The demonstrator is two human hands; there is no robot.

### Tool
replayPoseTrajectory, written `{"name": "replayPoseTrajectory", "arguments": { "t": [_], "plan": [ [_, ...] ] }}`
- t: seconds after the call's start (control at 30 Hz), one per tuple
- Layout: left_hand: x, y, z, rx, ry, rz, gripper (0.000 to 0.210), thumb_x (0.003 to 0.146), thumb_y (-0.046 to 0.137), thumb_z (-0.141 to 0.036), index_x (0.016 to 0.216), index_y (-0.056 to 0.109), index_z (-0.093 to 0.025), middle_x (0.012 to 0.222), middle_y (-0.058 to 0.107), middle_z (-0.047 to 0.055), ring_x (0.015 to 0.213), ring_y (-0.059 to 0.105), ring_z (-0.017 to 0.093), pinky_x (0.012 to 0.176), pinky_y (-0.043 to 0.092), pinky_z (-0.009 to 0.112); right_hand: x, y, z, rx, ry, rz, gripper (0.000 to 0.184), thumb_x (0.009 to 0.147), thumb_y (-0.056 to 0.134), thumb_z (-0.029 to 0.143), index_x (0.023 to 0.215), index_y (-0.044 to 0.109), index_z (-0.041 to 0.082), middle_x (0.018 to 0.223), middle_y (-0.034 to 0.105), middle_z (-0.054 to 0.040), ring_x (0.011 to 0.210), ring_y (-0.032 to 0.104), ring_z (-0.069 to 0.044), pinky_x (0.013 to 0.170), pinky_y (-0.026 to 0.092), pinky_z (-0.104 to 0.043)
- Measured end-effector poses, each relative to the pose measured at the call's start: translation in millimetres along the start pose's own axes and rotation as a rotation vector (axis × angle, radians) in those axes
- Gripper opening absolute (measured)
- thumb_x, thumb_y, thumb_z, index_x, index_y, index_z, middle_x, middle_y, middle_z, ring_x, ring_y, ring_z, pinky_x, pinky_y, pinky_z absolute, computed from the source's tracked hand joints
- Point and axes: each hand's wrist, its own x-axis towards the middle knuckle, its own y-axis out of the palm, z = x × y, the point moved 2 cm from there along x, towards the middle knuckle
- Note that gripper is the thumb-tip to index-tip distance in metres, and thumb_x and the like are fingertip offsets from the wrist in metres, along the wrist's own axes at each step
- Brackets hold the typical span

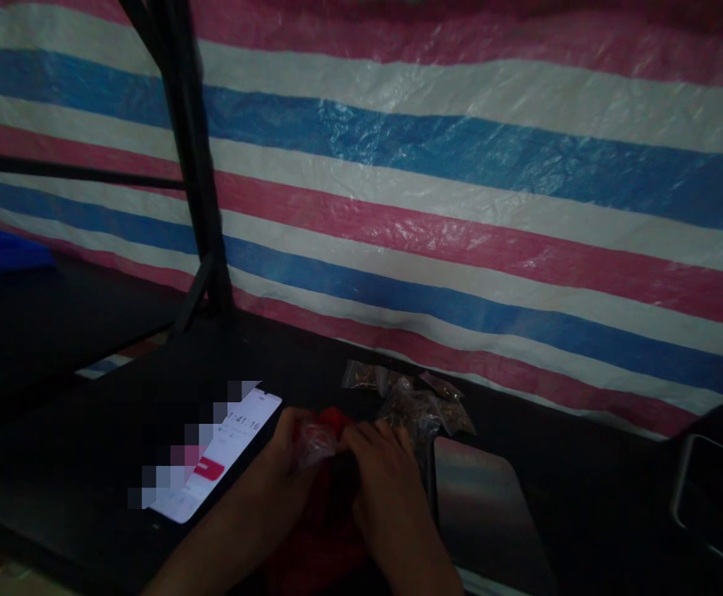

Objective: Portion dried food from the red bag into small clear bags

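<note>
In the lower middle, my left hand (284, 455) is closed on a small clear plastic bag (317, 444), its fingers partly hidden. Close by on the right, my right hand (381, 459) has its fingers curled down at a red bag (335, 416) and looks closed on its edge. More red material hangs between my wrists, too dark to make out well. Just beyond my right hand, several small clear packets (411, 410) with brownish contents lie in a heap on the black table (287, 348). A flat scale-like device with a metal plate (485, 497) sits beside my right wrist.
Left of my hands lies a phone (213, 463) with a lit screen, partly pixelated. A pale-rimmed dark tray (684, 488) stands at the far right. Behind the table hangs a striped plastic sheet (461, 190). A black metal post (197, 165) rises at the left, near a blue item (2, 251).
</note>
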Motion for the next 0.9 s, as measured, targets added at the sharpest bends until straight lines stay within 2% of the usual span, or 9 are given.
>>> {"name": "replayPoseTrajectory", "arguments": {
  "t": [0.13, 0.27, 0.4, 0.53, 0.67, 0.8, 0.9],
  "plan": [
    [10, -1.2, 5, -0.159, -0.171, -0.133, 0.041, 0.08, 0.07, -0.049, 0.111, 0.056, -0.026, 0.079, 0.075, 0.0, 0.07, 0.076, 0.027, 0.063, 0.059, 0.036, 0, -1, -5, 0.054, -0.006, 0.012, 0.054, 0.068, 0.049, -0.01, 0.105, 0.067, 0.025, 0.116, 0.075, 0.001, 0.114, 0.061, -0.023, 0.098, 0.034, -0.036],
    [10, -6.0, -9, -0.414, -0.281, -0.25, 0.037, 0.08, 0.073, -0.038, 0.112, 0.057, -0.027, 0.074, 0.073, -0.004, 0.06, 0.072, 0.02, 0.06, 0.059, 0.033, -4, -4, -10, 0.12, -0.025, 0.015, 0.057, 0.062, 0.047, -0.011, 0.101, 0.066, 0.027, 0.111, 0.074, 0.0035, 0.111, 0.06, -0.02, 0.097, 0.033, -0.033],
    [8, -9.7, -25, -0.511, -0.336, -0.428, 0.035, 0.08, 0.071, -0.027, 0.112, 0.058, -0.026, 0.067, 0.067, -0.007, 0.051, 0.065, 0.015, 0.051, 0.053, 0.025, -8, -4, -12, 0.156, -0.093, 0.024, 0.059, 0.059, 0.044, -0.013, 0.098, 0.065, 0.027, 0.107, 0.073, 0.0052, 0.11, 0.06, -0.017, 0.096, 0.032, -0.031],
    [11, -11.1, -30, -0.502, -0.318, -0.48, 0.034, 0.081, 0.068, -0.029, 0.114, 0.058, -0.026, 0.069, 0.064, -0.007, 0.051, 0.062, 0.014, 0.049, 0.05, 0.023, -9, -2, -9, 0.196, -0.111, 0.042, 0.057, 0.064, 0.045, -0.013, 0.098, 0.067, 0.027, 0.106, 0.074, 0.0047, 0.107, 0.061, -0.016, 0.092, 0.035, -0.028],
    [13, -12.5, -28, -0.42, -0.271, -0.479, 0.035, 0.077, 0.073, -0.034, 0.109, 0.061, -0.027, 0.069, 0.064, -0.006, 0.053, 0.062, 0.015, 0.048, 0.048, 0.023, -11, -2, -7, 0.329, 0.001, 0.047, 0.053, 0.072, 0.05, -0.009, 0.102, 0.071, 0.03, 0.106, 0.074, 0.0041, 0.106, 0.064, -0.017, 0.093, 0.04, -0.027],
    [15, -14.1, -29, -0.326, -0.132, -0.462, 0.037, 0.073, 0.074, -0.038, 0.106, 0.061, -0.027, 0.075, 0.068, -0.005, 0.059, 0.064, 0.016, 0.051, 0.05, 0.024, -12, -2, -11, 0.498, 0.098, 0.017, 0.053, 0.077, 0.052, -0.004, 0.108, 0.073, 0.032, 0.11, 0.072, 0.0025, 0.112, 0.062, -0.02, 0.096, 0.044, -0.029],
    [15, -16.0, -30, -0.299, -0.014, -0.412, 0.039, 0.072, 0.073, -0.038, 0.107, 0.062, -0.026, 0.084, 0.071, -0.003, 0.066, 0.067, 0.017, 0.056, 0.054, 0.025, -12, -1, -17, 0.496, 0.113, -0.031, 0.055, 0.075, 0.054, -0.004, 0.108, 0.074, 0.034, 0.112, 0.071, 0.0023, 0.116, 0.06, -0.022, 0.101, 0.042, -0.032]
  ]
}}
